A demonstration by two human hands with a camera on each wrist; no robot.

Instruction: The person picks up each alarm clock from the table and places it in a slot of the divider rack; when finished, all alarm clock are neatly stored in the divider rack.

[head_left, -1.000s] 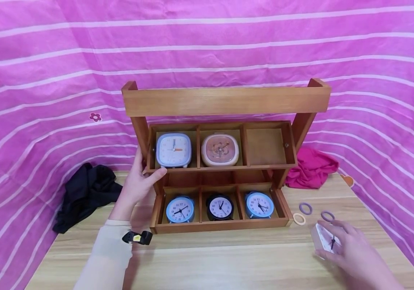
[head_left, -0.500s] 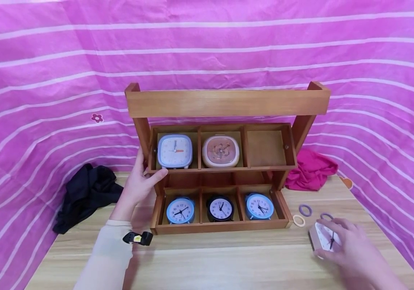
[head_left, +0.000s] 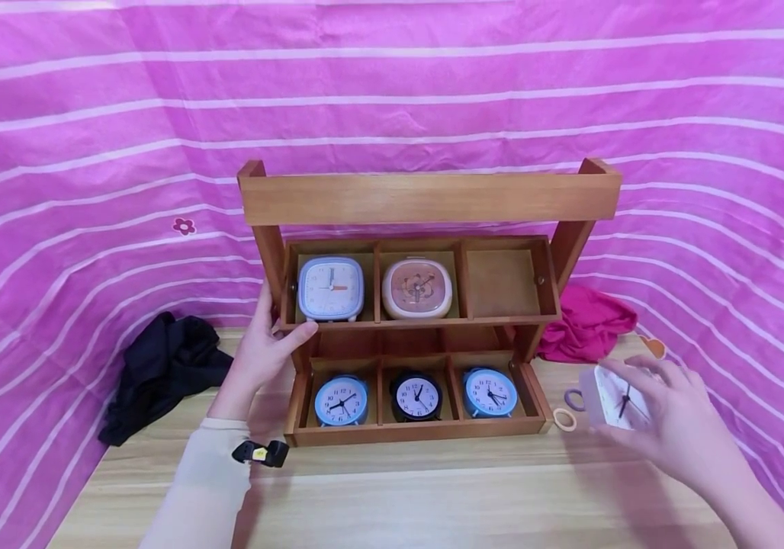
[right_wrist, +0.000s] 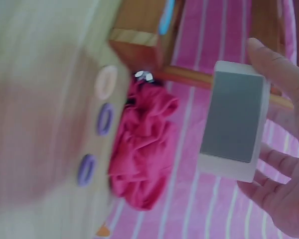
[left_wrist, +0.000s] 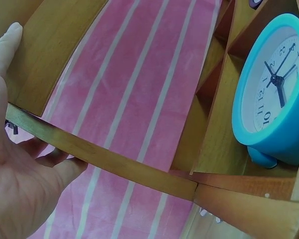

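Observation:
A two-tier wooden rack (head_left: 426, 200) stands on the table. My left hand (head_left: 265, 354) grips its left side, thumb at the upper shelf's front and fingers behind the side post. My right hand (head_left: 680, 412) holds a white square alarm clock (head_left: 620, 402) above the table, right of the rack, between thumb and fingers. The right wrist view shows that clock's grey underside (right_wrist: 234, 117). On the upper shelf sit a lavender-blue clock (head_left: 332, 288) at left and a pink clock (head_left: 417, 288) in the middle. Below are a blue clock (head_left: 342, 402), a black clock (head_left: 417, 396) and another blue clock (head_left: 491, 393).
Beside the rack's lower right corner lie a cream ring (head_left: 565, 420) and purple rings, one purple ring (right_wrist: 86, 170) nearer the cloth wall. Pink cloth (head_left: 591, 324) is bunched at back right, black cloth (head_left: 165, 374) at left. A striped pink curtain (head_left: 392, 84) encloses the table.
My right hand has lifted the white alarm clock off the table and moved it up and slightly away from me. The left hand has kept its hold on the rack.

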